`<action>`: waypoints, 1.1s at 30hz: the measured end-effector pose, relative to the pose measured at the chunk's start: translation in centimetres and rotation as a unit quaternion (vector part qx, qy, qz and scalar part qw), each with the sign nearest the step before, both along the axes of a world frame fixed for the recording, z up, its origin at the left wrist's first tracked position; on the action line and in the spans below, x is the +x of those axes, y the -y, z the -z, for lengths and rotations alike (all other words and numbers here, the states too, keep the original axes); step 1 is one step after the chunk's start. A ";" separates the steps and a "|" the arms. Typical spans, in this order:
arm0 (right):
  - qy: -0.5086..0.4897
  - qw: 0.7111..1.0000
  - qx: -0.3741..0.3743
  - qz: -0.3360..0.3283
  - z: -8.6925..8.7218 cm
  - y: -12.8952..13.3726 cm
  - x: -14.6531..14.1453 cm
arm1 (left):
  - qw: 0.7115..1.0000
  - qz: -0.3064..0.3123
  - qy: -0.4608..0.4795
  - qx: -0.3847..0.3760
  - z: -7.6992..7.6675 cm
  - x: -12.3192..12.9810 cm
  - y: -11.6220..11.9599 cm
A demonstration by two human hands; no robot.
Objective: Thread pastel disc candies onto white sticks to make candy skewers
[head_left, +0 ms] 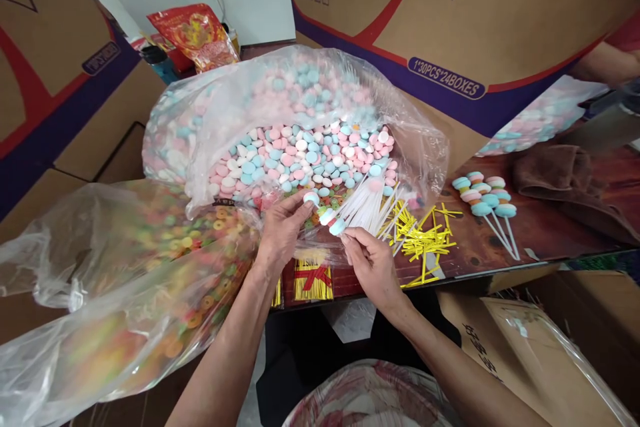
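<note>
Between the thumb and fingertips of my left hand (283, 223) is a round pale blue-and-white marshmallow candy (311, 199). My right hand (370, 263) pinches a candy skewer (329, 217) near its lower end, where pastel candies and coloured gummy rings are stacked; the stick is mostly hidden. The left hand's candy is just beyond the skewer's upper end. Behind both hands, an opened clear bag (210, 127) spills pink, white and blue candies (300, 153). White lollipop sticks (367, 203) lie fanned out just beyond the right hand.
A clear bag of gummy rings (200, 267) sits at left. Yellow twist ties (425, 237) lie right of the sticks, and a twist-tie pack (313, 280) at the table edge. Several assembled skewers (485, 197) and a brown cloth (560, 173) lie right. Large cartons (380, 7) stand behind; another person's arm (605, 67) shows.
</note>
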State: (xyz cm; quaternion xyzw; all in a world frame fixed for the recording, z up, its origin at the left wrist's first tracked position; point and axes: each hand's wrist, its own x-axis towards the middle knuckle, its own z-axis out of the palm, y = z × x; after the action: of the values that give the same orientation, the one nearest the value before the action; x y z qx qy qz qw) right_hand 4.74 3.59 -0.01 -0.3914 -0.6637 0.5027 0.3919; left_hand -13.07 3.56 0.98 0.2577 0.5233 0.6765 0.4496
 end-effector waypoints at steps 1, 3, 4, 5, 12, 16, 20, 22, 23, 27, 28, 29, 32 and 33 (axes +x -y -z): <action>0.006 1.000 0.005 0.001 0.1 0.0 0.0 | 1.000 -0.006 0.000 0.000 0.0 0.1 0.1; 0.014 1.000 0.013 0.001 0.4 0.0 0.0 | 1.000 -0.015 -0.002 0.002 0.0 0.2 0.2; 0.018 1.000 0.017 0.000 0.4 0.0 0.0 | 1.000 -0.017 -0.003 0.001 0.1 0.3 0.3; 0.022 1.000 0.020 0.000 0.5 -0.1 0.0 | 1.000 -0.019 -0.003 0.001 0.1 0.3 0.3; 0.051 0.998 0.048 -0.007 0.5 -0.2 0.0 | 0.996 -0.042 -0.075 0.002 1.1 0.3 0.6; 0.090 0.994 0.062 -0.011 0.5 -0.4 0.1 | 0.978 -0.046 -0.203 -0.001 1.5 0.3 1.0; 0.108 0.992 0.069 0.001 0.6 -0.3 0.0 | 0.958 -0.046 -0.283 -0.002 1.6 0.7 1.3; 0.112 0.991 0.070 0.001 0.6 -0.2 0.0 | 0.955 -0.044 -0.294 -0.004 1.6 0.8 1.3; 0.114 0.991 0.069 0.000 0.6 -0.2 -0.1 | 0.954 -0.043 -0.298 -0.005 1.7 0.9 1.2; 0.117 0.991 0.067 0.003 0.5 -0.1 -0.2 | 0.943 -0.038 -0.330 -0.001 1.8 1.1 1.2; 0.117 0.991 0.068 0.004 0.5 0.0 -0.3 | 0.940 -0.034 -0.339 0.002 1.8 1.2 1.2; 0.118 0.991 0.068 0.005 0.6 0.0 -0.3 | 0.937 -0.031 -0.347 0.004 1.8 1.3 1.3; 0.117 0.991 0.070 0.011 0.6 0.2 -0.5 | 0.933 -0.020 -0.360 0.001 1.7 1.5 1.4; 0.117 0.991 0.069 0.013 0.7 0.2 -0.5 | 0.933 -0.016 -0.359 -0.003 1.7 1.6 1.5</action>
State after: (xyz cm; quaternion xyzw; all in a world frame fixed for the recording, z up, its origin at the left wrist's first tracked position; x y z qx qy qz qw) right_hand 4.24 3.36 -0.68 -0.4276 -0.7331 0.4014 0.3444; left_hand -11.48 2.06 -0.73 0.4732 0.6561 0.5443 0.2222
